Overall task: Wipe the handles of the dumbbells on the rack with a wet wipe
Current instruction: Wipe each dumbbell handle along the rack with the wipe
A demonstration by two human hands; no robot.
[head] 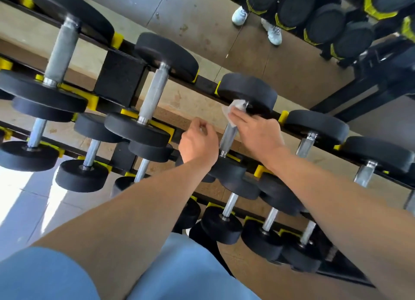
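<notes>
1. Far left, at about nine o'clock from my hands, the biggest dumbbell [60, 52] lies on the top tier of the rack [122, 80], its knurled steel handle bare. Next along, a second dumbbell [153, 93] sits just right of the rack's black upright, its handle also uncovered.
2. My left hand [198, 143] hangs between that dumbbell and the one I am working on. Its fingers are curled in; I cannot tell whether that grip holds anything.
3. At one o'clock from it, my right hand [256, 131] presses the wet wipe [234, 111] around the far end of the third handle [228, 140], close against the black head. My fingers fold over the wipe, so this grip is closed on it.
4. The wipe is thin, soft and limp; I judge it will bunch or tear on the knurling unless I keep it wrapped flat under my fingers. The handle is stiff, rough steel, and the dumbbell looks heavy enough to stay seated in its yellow cradles [260, 170] while I rub. Best hold is around the handle's middle, sliding end to end.
5. Further right, at three o'clock, more dumbbells [314, 129] wait with bare handles; lower tiers carry smaller ones.
6. Behind the rack is a mirror [258, 59] showing white shoes and the rack reflected. The floor [27, 209] is pale tile at lower left.
</notes>
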